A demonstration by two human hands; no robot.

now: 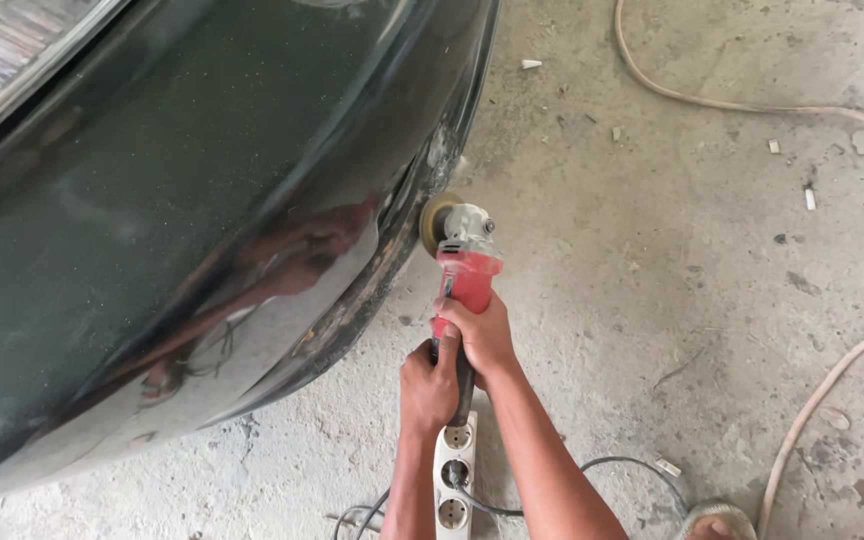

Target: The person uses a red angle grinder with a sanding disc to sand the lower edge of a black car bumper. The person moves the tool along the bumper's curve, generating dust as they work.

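Both my hands grip a red angle grinder point(469, 268) with a grey metal head. My right hand point(483, 336) wraps the red body near the front. Just behind it, my left hand point(429, 385) holds the dark rear handle. The grinder's round disc point(438, 224) presses against the lower edge of a dark green car body panel point(182, 210), where the paint is worn and rusty. My arms and the tool are reflected in the glossy panel.
A white power strip point(454, 470) with a dark cable lies on the concrete floor point(672, 260) under my arms. Pale hoses point(812, 410) curve along the right and top right. Small debris is scattered about. A sandalled foot point(717, 522) shows at the bottom edge.
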